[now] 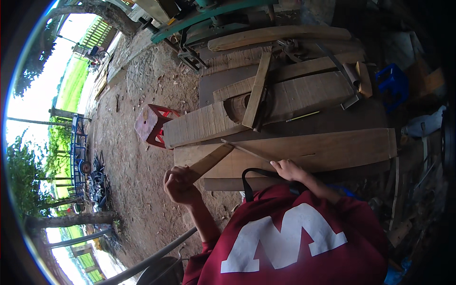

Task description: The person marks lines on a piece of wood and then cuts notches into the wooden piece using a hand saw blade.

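Observation:
My left hand (182, 185) is closed round the near end of a flat, tapered piece of wood (209, 162), whose far end points away to the right over a long board. In my right hand (289, 169) is a slim, stick-like tool (251, 153); its pale tip lies at the far end of the wood piece, and whether they touch I cannot tell. The tool's exact kind is too small to make out. Beneath both lies the long, smooth wooden board (332, 145), flat along the near side of the dark table (332, 122).
Behind the board rests a thick hollowed timber (199, 127) with a short wooden bar (257, 90) across it. A pencil (302, 117), a metal square (350, 102) and more planks (280, 38) lie around. A red stool (154, 126) stands left, a blue one (393, 84) right.

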A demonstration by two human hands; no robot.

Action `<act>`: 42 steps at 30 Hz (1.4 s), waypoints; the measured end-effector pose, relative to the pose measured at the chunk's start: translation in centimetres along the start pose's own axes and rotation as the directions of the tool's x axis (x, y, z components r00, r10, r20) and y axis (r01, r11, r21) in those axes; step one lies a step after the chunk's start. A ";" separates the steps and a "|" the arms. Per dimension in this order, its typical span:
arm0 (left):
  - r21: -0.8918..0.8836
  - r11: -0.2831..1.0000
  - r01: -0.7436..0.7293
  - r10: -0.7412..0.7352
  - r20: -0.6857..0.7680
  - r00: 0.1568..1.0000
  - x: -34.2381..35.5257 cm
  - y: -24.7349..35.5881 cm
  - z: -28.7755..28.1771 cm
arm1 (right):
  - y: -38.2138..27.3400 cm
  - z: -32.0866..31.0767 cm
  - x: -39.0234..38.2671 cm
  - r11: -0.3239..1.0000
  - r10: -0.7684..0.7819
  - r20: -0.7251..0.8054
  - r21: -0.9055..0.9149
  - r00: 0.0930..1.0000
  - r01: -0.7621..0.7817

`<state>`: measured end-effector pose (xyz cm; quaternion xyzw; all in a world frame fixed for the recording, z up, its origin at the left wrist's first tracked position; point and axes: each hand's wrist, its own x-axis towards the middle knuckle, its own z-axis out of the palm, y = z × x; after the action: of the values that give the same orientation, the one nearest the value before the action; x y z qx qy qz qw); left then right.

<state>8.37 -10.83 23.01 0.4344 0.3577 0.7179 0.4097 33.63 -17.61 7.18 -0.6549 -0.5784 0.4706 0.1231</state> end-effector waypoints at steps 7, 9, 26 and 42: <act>0.027 0.999 0.037 -0.028 -0.287 0.957 -1.2 1.9 2.2 | -3.3 -1.3 -1.2 0.995 -0.078 0.065 0.071 0.995 0.074; 0.004 1.000 0.021 -0.019 -0.363 0.932 -2.0 2.5 1.6 | -5.2 -1.6 -1.3 0.907 -0.333 -0.068 0.250 0.941 0.339; 0.042 0.984 -0.175 0.180 -0.236 0.955 -8.7 3.6 -0.7 | -10.4 1.1 -2.2 0.929 -0.369 0.268 0.145 0.890 0.342; -0.132 0.945 -0.300 0.318 0.145 0.937 -8.4 2.3 -0.8 | -14.2 -1.0 -5.5 0.824 -0.539 0.114 -0.136 0.835 0.551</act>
<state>9.44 -19.42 21.95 0.5199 0.2107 0.7535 0.3428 25.92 -17.81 20.31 -0.4533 -0.7816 0.3898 0.1779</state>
